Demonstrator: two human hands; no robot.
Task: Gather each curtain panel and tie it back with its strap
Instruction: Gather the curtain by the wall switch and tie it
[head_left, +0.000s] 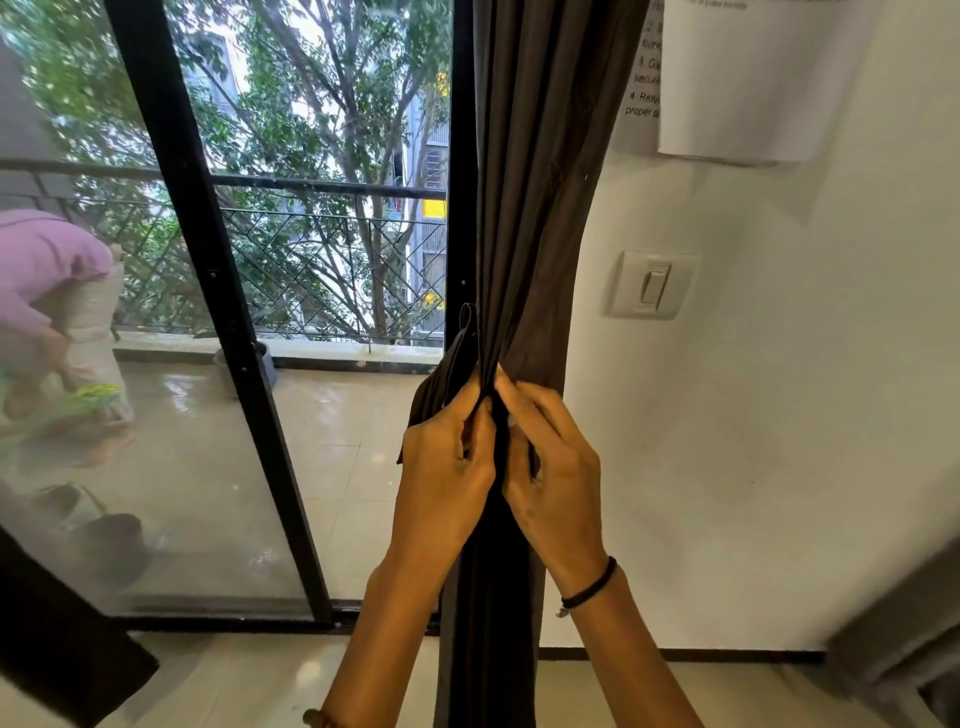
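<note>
— What do I have at the far left?

— Through the glass, a person in pink (47, 270) bends over on the balcony. The black door frame (218, 312) slants in front of them.

— And the strap?

— The strap (454, 364) is a flat band of dark brown cloth. It juts out to the left of the bundle, with a thin loop at its top. Your left hand (447, 467) has its fingers (470, 400) curled and pinches the strap at its base.

— The curtain?

— The curtain panel (535, 208) hangs at the door's right edge, against the white wall. It is dark brown, matte and gathered into narrow vertical folds. Your right hand (556, 478) touches the left one, its fingers curled, and pinches the folds. A black wristband (589, 587) circles that wrist.

— Further right?

— A light switch (654, 285) on the wall, and above it a sheet of paper (753, 78).
</note>
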